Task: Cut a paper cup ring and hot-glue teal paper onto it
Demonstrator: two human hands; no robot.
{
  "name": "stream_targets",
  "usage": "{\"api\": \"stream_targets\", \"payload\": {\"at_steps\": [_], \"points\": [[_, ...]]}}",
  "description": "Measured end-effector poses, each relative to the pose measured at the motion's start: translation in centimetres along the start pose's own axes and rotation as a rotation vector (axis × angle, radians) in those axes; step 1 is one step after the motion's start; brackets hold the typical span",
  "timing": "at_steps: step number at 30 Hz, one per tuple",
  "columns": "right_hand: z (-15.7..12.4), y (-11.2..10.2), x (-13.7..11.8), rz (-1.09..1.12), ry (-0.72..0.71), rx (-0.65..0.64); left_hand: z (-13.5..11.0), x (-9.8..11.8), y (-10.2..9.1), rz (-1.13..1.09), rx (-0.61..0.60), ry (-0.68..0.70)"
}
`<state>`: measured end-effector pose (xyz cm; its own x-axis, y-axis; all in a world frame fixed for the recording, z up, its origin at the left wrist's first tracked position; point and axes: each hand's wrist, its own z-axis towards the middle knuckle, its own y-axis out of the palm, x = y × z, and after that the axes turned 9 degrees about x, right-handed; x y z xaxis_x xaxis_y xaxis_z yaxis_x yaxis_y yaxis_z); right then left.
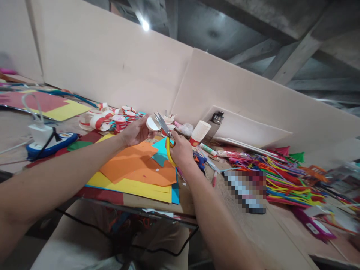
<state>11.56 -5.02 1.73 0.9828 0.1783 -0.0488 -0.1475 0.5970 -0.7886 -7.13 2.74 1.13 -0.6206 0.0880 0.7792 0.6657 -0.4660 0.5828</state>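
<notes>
From where I stand, the person's right hand [181,150] is closed around the yellow handles of a pair of scissors [163,125], while the left hand [137,131] grips a white paper cup [153,123] by its side. The two hands are apart but near each other, raised above the far edge of the coloured sheets. The scissors' long axis slants, blades aimed up, away from the person and to the left, tips slightly parted; they sit right at the cup's edge, and I can't tell whether they touch it. The cup's round white face is turned toward the person.

As for writing, the white label on a purple case [313,225] and the print on a green-and-white glue stick [208,150] are too small to read, and a pixelated patch [244,191] hides whatever lies there.

The brown table [253,228] carries overlapping orange paper [140,165] and yellow paper [129,187], with red-and-white cups [101,122] clustered beyond to the left. A stack of cups [203,131] leans by a bottle [215,125], and bright craft stems [284,180] heap up at the right. Pale boards [112,56] wall off the back, under concrete beams [298,56] and a bright lamp [145,26].
</notes>
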Motion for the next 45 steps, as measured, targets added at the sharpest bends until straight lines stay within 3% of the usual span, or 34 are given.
{"api": "stream_targets", "payload": {"at_steps": [5,20,45], "points": [[-0.06,-0.03,-0.04,0.04,-0.012,0.018,0.03,-0.41,-0.29,0.024,-0.035,-0.078],[0.1,-0.18,-0.18,-0.06,0.016,-0.035,0.23,-0.04,-0.57,-0.014,0.034,-0.07],[0.06,0.17,-0.02,-0.043,0.008,0.022,0.25,-0.16,-0.44,0.035,-0.027,-0.021]]}}
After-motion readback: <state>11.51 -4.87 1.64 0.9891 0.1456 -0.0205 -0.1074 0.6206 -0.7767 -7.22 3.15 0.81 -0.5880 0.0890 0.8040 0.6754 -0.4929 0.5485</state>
